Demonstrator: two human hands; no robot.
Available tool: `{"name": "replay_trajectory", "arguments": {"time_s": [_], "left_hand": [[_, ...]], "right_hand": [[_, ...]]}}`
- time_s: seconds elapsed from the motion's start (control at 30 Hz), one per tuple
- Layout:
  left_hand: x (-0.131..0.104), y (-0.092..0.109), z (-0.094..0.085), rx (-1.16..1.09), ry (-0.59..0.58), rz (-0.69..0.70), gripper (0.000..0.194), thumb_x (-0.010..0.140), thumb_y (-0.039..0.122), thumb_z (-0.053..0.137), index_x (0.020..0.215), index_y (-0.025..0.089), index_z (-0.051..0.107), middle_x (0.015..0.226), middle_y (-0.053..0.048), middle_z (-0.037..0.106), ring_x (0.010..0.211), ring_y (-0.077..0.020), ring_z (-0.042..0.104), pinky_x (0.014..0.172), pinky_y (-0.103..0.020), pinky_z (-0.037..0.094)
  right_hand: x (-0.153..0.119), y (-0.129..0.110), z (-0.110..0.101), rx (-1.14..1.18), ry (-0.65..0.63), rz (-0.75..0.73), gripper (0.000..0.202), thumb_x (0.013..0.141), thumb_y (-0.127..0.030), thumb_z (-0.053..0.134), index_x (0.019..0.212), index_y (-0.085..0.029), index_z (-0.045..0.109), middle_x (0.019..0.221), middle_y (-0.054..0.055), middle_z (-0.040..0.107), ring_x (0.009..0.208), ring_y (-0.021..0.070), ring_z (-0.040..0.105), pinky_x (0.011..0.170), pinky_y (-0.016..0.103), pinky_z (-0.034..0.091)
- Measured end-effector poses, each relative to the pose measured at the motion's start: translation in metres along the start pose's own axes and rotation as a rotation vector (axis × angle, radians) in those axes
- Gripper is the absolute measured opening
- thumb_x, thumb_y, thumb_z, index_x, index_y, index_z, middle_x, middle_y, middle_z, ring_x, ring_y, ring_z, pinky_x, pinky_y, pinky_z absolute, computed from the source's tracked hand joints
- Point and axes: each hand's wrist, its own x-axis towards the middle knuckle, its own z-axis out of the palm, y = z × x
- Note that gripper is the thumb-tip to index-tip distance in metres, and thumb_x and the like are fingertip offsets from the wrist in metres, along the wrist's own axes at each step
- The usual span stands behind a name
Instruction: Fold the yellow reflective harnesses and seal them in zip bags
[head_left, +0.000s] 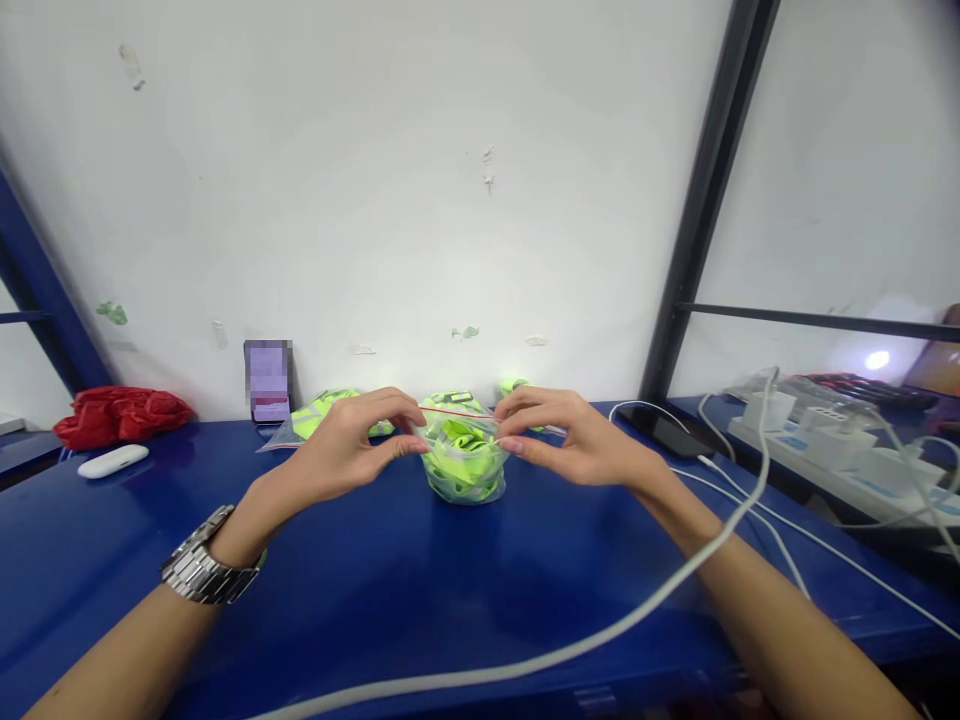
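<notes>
A clear zip bag (465, 485) with a red line along its mouth stands on the blue table (450, 600). Folded neon-yellow fabric with pale bands, like a reflective vest (461, 440), fills it. My left hand (375, 435) pinches the left corner of the bag's mouth between thumb and fingers. At the right corner, my right hand (559, 435) grips the edge the same way. The mouth is spread apart between them, with the fabric showing inside. Behind my left hand lies another bagged neon-yellow vest (322, 408); more yellow fabric (513, 385) shows behind my right hand.
A white cable (600, 637) arcs across the front. At left are a red bundle (120, 415), a white earbud case (112, 461) and a phone (269, 382) against the wall. On the right are a dark phone (664, 430) and a power strip with chargers (825, 450).
</notes>
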Motion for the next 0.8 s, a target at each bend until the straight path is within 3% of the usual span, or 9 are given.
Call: {"name": "replay_trajectory", "arguments": {"time_s": [0.13, 0.33, 0.53, 0.7, 0.8], "left_hand": [[0.001, 0.003, -0.003, 0.030, -0.005, -0.057, 0.019, 0.092, 0.032, 0.052, 0.088, 0.017, 0.063, 0.085, -0.003, 0.068, 0.077, -0.0133, 0.061, 0.063, -0.022, 0.047], [0.004, 0.001, 0.003, 0.090, 0.082, -0.081, 0.025, 0.089, 0.040, 0.056, 0.081, 0.016, 0.061, 0.074, -0.001, 0.065, 0.062, -0.0103, 0.055, 0.048, -0.019, 0.038], [0.003, -0.001, 0.004, 0.056, 0.062, -0.080, 0.018, 0.090, 0.034, 0.055, 0.084, 0.017, 0.059, 0.077, -0.001, 0.065, 0.069, -0.0112, 0.058, 0.055, -0.020, 0.043], [0.002, -0.004, 0.006, 0.236, 0.149, 0.029, 0.017, 0.092, 0.031, 0.053, 0.082, 0.017, 0.057, 0.071, 0.000, 0.062, 0.060, -0.0099, 0.053, 0.056, -0.022, 0.041], [0.003, -0.006, 0.006, 0.275, 0.163, 0.062, 0.017, 0.092, 0.030, 0.052, 0.082, 0.017, 0.056, 0.071, 0.000, 0.062, 0.060, -0.0099, 0.053, 0.055, -0.022, 0.040]], "right_hand": [[0.002, -0.001, 0.000, -0.023, 0.005, -0.020, 0.010, 0.087, -0.025, 0.061, 0.085, -0.018, 0.068, 0.099, 0.008, 0.062, 0.088, 0.0164, 0.059, 0.079, 0.031, 0.049], [-0.001, 0.003, -0.001, -0.382, 0.104, 0.074, 0.015, 0.086, -0.032, 0.061, 0.083, -0.017, 0.063, 0.092, 0.007, 0.058, 0.077, 0.0161, 0.056, 0.069, 0.030, 0.045], [-0.001, 0.004, -0.002, -0.372, 0.048, 0.102, 0.017, 0.091, -0.031, 0.053, 0.083, -0.018, 0.061, 0.083, 0.003, 0.060, 0.064, 0.0115, 0.053, 0.060, 0.025, 0.038], [0.001, 0.006, -0.001, -0.750, 0.077, 0.100, 0.027, 0.095, -0.037, 0.044, 0.088, -0.018, 0.062, 0.074, 0.003, 0.061, 0.062, 0.0130, 0.051, 0.068, 0.030, 0.034], [0.001, 0.010, -0.001, -0.817, 0.047, 0.091, 0.032, 0.097, -0.041, 0.040, 0.091, -0.018, 0.061, 0.071, 0.002, 0.062, 0.061, 0.0131, 0.051, 0.071, 0.031, 0.033]]}}
